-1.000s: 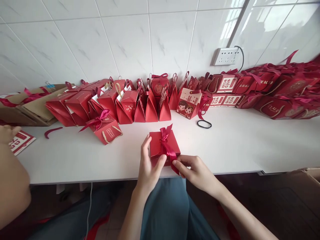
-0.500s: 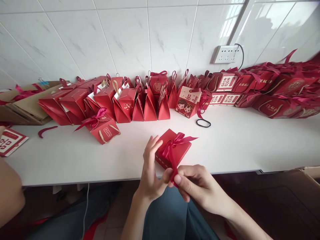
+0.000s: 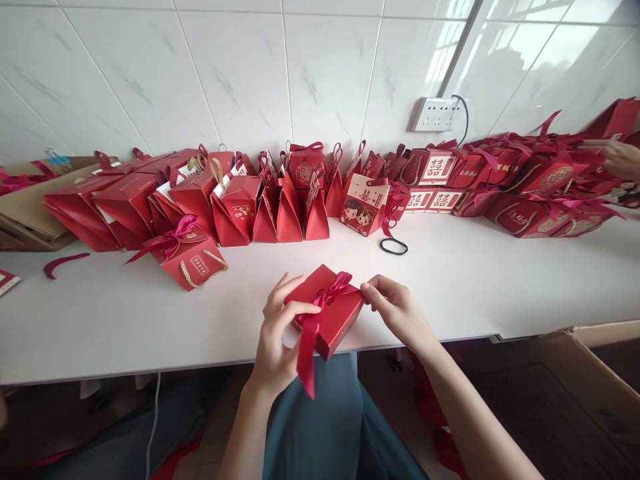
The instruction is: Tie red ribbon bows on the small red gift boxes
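Note:
A red gift box (image 3: 343, 315) lies tilted at the table's front edge, with a crimson ribbon (image 3: 309, 353) tied in a bow on its top. One ribbon tail hangs down over the front of the box. My left hand (image 3: 280, 337) grips the box from its left side, the index finger lying on the bow's knot and the thumb partly hidden behind the hanging tail. At the right corner my right hand (image 3: 395, 307) pinches the ribbon's other end between thumb and index finger.
Behind stands a row of red gift boxes (image 3: 235, 207), with more stacked right (image 3: 530, 177). A roped red box (image 3: 193, 260), a loose ribbon strip (image 3: 65, 263) and a black band (image 3: 393, 247) lie nearer. Another person's hand (image 3: 617, 159) reaches in at far right. A cardboard box (image 3: 575, 373) stands below.
My right hand has left the hanging ribbon tail and moved up right to the other end. The box has turned slightly. A person's arm at left has mostly gone; another person's hand appears right.

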A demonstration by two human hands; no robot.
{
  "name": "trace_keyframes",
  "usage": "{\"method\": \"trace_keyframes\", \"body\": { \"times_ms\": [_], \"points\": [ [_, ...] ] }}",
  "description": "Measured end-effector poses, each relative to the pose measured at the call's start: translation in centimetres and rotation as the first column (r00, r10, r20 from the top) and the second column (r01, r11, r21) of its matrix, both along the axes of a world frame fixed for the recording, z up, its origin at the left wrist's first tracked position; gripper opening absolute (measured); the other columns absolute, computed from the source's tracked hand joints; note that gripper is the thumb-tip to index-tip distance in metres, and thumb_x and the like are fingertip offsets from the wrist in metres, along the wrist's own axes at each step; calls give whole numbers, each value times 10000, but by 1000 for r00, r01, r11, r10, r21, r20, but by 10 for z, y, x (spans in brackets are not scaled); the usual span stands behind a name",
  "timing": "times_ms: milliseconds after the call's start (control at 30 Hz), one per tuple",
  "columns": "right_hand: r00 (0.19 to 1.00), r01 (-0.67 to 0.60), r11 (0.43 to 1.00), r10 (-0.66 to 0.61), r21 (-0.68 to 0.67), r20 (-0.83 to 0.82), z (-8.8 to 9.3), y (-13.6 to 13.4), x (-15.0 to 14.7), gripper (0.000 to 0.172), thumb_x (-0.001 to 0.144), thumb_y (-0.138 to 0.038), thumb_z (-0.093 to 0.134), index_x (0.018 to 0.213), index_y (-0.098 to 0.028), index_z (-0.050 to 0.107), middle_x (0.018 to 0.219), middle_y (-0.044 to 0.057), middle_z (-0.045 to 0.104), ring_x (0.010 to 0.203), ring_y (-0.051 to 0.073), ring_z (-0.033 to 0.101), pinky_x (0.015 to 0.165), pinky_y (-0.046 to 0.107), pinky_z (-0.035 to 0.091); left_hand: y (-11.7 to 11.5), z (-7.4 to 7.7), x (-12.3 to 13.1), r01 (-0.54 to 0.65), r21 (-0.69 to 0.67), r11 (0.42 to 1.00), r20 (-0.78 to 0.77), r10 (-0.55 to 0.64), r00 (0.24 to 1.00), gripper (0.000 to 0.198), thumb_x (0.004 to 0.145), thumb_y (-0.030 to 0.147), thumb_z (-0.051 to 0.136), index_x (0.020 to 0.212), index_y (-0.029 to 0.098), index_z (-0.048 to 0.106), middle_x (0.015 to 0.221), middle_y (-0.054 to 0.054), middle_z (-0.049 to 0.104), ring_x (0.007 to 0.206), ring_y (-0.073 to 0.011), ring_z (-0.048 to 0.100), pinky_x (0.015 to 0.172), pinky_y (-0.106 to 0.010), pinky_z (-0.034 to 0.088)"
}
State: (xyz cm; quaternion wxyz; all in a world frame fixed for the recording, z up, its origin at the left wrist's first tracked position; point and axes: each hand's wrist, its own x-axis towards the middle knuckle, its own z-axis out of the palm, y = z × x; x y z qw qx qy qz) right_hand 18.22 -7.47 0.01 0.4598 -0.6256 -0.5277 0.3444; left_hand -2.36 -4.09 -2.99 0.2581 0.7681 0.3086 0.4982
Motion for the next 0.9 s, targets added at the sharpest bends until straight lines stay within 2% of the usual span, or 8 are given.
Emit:
{"method": "trace_keyframes", "body": {
  "times_ms": [200,300,367,433,567,667,767,900],
  "points": [
    [965,-261,963,258,-60,-57,5,-30,-7,403,873,-523,512,646,-191,485,637,-19,469,594,112,410,543,235,340,-1,4,-5,-266,-95,959,201,280,939,125,871,195,567,930,244,665,1176,-51,608,1145,-237,563,828,-326,511],
    [972,-232,968,227,-94,-59,6,-36,-8,458,893,-569,447,630,-195,443,609,-26,432,569,108,377,521,235,324,-8,4,-5,-319,-189,929,312,365,877,173,856,206,598,1016,256,642,1113,-32,616,1077,-198,579,833,-285,486],
    [985,-169,980,165,-107,-42,6,-36,-8,445,898,-582,427,677,-197,457,614,-34,419,565,106,369,516,232,319,-12,3,-8,-310,-168,936,366,351,862,147,865,196,581,982,249,651,1019,-22,614,991,-173,588,823,-273,476],
    [987,-163,979,161,-120,-19,6,-36,-9,404,896,-569,448,743,-199,500,629,-39,426,567,105,370,513,228,316,-17,2,-13,-288,-76,955,346,296,890,140,863,163,564,920,240,666,936,-27,594,930,-169,580,760,-268,481],
    [976,-217,966,217,-138,-14,6,-38,-14,404,880,-536,503,661,-196,493,593,-41,412,539,101,343,485,232,283,-27,1,-24,-224,140,965,168,200,965,233,790,83,589,923,249,684,912,-51,559,841,-186,562,626,-280,479],
    [978,-209,969,204,-130,-52,9,-40,-17,423,858,-518,550,599,-197,456,566,-41,398,520,97,320,469,231,259,-35,-1,-31,-103,198,975,52,94,994,281,750,54,597,939,240,691,907,-66,542,799,-191,557,574,-281,468],
    [969,-229,967,216,-111,-118,12,-41,-17,438,851,-537,545,588,-193,478,572,-29,433,521,99,349,484,234,289,-41,-4,-33,-51,111,993,104,39,994,272,772,47,581,949,224,688,820,-51,546,714,-162,553,529,-259,443],
    [894,-226,973,187,-48,-407,8,-37,-14,417,839,-520,570,591,-187,530,581,-10,498,569,120,461,577,250,397,-39,-4,-30,31,-220,975,459,76,885,157,875,167,541,896,223,687,618,5,532,544,-111,516,495,-235,432]
  ]
}}
